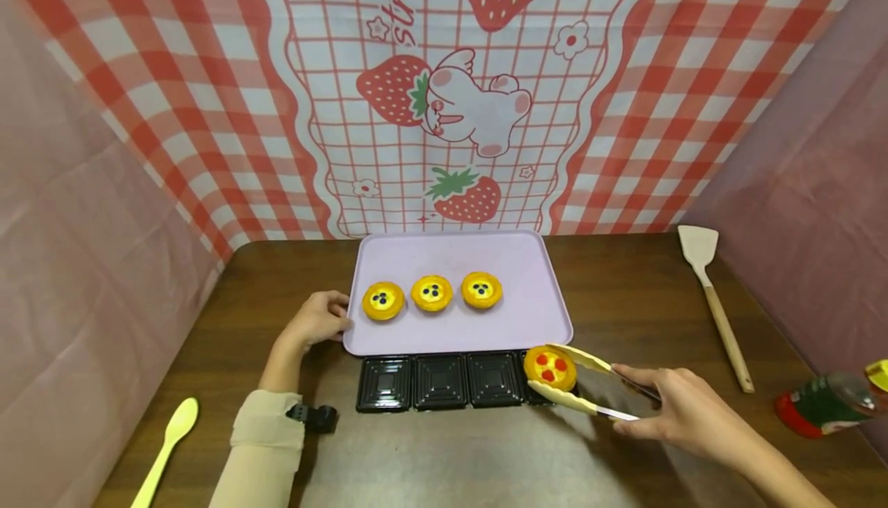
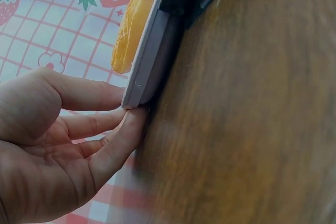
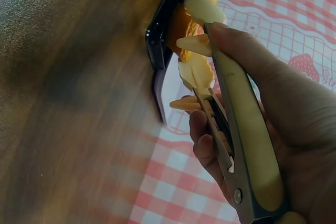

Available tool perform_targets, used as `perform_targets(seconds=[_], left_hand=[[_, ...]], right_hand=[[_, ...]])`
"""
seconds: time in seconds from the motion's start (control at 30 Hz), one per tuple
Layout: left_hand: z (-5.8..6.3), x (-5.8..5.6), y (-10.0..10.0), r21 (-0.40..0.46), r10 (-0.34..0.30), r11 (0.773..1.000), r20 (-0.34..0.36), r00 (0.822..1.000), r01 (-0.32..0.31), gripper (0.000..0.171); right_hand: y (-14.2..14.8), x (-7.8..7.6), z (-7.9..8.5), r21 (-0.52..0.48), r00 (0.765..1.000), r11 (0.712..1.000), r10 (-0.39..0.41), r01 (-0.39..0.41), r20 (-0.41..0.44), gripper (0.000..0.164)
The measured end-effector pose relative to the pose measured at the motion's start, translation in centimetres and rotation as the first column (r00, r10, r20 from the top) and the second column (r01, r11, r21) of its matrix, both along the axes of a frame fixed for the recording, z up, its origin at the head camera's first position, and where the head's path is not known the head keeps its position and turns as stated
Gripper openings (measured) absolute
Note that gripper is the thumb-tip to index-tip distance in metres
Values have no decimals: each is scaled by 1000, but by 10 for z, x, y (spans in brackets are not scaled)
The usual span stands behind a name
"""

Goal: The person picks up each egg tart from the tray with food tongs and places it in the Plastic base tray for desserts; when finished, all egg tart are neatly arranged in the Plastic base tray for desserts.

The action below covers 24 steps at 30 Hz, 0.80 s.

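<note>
At the left edge of a pale lilac tray (image 1: 523,261), my left hand (image 1: 321,318) pinches the rim between thumb and fingers, as the left wrist view shows. Three tarts with dark blue berries stand in a row on that tray, the middle tart (image 1: 432,294) among them. My right hand (image 1: 697,415) grips a pair of tongs (image 1: 565,398) with cream scalloped tips. Those tips lie on either side of a tart with red pieces (image 1: 550,369), over the rightmost compartment of a black plastic container (image 1: 439,382). The other three compartments hold nothing.
On the right lie a spatula (image 1: 721,315) with a wooden handle and a jar (image 1: 829,402) with a red base. A yellow spoon (image 1: 169,439) is at the front left. Behind the wooden table (image 1: 624,292) hangs a strawberry-patterned cloth (image 1: 590,146).
</note>
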<state>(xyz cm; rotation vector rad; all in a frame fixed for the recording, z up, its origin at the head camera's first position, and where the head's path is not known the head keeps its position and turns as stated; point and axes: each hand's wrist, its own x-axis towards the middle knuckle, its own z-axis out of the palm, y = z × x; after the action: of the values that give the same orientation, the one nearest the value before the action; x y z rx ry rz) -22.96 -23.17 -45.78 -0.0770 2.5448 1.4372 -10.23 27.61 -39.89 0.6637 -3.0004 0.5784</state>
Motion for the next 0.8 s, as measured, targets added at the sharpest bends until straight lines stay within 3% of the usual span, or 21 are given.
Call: perform_targets(seconds=[0.2, 0.47, 0.8], left_hand=[[0, 0, 0, -1, -2, 1000, -1, 1000, 2, 46], [0, 0, -1, -8, -1, 1000, 1, 1000, 1, 47], [0, 0, 0, 1, -6, 1000, -2, 1000, 6, 46]], right_hand=[[-1, 1, -3, 14, 1000, 1000, -12, 12, 5, 70], [-3, 2, 1, 57, 997, 996, -69, 68, 19, 97], [-3, 3, 8, 41, 996, 996, -71, 74, -61, 97]])
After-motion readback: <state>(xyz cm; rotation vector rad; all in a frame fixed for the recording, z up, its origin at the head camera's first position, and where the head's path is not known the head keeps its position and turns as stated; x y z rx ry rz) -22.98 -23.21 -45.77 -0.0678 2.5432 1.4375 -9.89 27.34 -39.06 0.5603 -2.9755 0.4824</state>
